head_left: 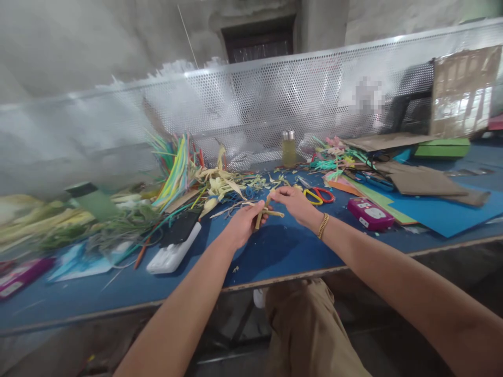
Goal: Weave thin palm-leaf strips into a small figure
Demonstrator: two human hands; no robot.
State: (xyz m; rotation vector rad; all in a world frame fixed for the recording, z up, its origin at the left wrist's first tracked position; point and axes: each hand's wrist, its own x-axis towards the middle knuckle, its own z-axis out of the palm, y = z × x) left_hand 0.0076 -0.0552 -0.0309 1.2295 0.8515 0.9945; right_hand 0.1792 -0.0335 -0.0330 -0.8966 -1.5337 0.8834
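My left hand (244, 224) is closed around a small piece made of pale yellow-green leaf strips (266, 209), held just above the blue table (275, 251). My right hand (294, 201), with a gold bracelet at the wrist, pinches the upper end of the same strips. Both hands meet over the middle of the table. The picture is blurred by motion, so the strips' exact shape is unclear.
Scissors with yellow and red handles (319, 195) lie right of my hands. A pink box (370, 213), coloured paper sheets (440, 209) and cardboard lie further right. Leaf strips and coloured sticks (176, 167), a black phone (181, 226) and a white case (173, 255) lie left. A small bottle (288, 148) stands before the perforated metal screen.
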